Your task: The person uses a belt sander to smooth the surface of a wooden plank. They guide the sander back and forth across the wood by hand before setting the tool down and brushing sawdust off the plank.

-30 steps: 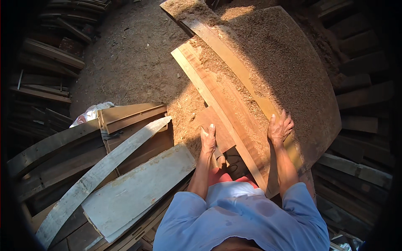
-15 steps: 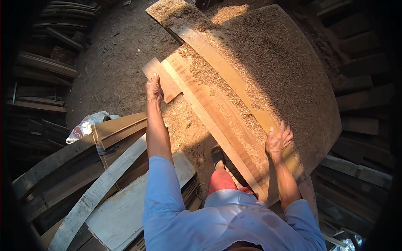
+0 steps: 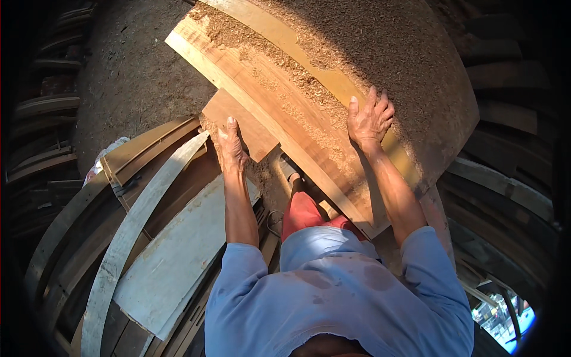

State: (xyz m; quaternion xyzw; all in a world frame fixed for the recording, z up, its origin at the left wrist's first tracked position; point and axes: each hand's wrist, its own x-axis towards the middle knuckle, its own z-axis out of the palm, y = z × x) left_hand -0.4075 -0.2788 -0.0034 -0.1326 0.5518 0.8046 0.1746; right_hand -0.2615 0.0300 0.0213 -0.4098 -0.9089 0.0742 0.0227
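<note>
L hand (image 3: 231, 146) on sm. bd (image 3: 253, 126)

We are looking steeply down from a person's head, through the left one of two wide fisheye cameras worn side by side. Closest to us, we are seeing the blue shirt (image 3: 339, 285) filling the lower middle. Farther out, we are facing the left hand (image 3: 232, 146), the right hand (image 3: 370, 121), the small board (image 3: 253, 132) and the long board (image 3: 297, 153) from above. Beyond them, we are taking in the ground (image 3: 128, 77) at upper left, and straight edges are bending toward our dark, rounded rim.
</note>
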